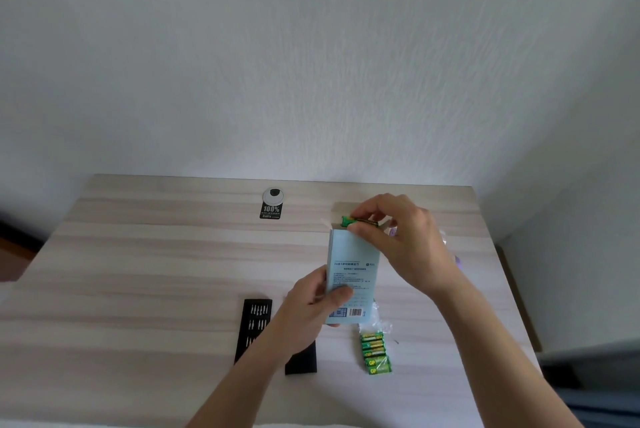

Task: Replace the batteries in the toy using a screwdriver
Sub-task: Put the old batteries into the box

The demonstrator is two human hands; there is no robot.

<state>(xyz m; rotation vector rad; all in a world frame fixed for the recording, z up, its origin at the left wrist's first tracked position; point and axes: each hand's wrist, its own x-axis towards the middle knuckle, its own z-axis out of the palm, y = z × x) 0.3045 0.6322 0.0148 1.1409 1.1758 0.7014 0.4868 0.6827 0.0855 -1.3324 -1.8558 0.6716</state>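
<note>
The job looks to be at one of its edges, not its middle: no screwdriver is in either of the hands, and no opened toy shows. The left hand (311, 303) grips the lower part of a pale blue carton (349, 265), held upright above the tabletop (156, 272) with its top flaps open. The right hand (405, 240) pinches a green battery (349, 220) at the carton's mouth; whether it is going in or coming out cannot be told. On the near right lies a shrink-wrapped pack of green batteries (375, 353), partly torn open, with loose film beside it. Left of it a black bit tray (254, 323) lies uncovered, its black sleeve (301, 362) just beside it. Of the toy, only lilac scraps (392, 231) peek out behind the right hand, too hidden to identify, so its cover and screws cannot be judged.
</note>
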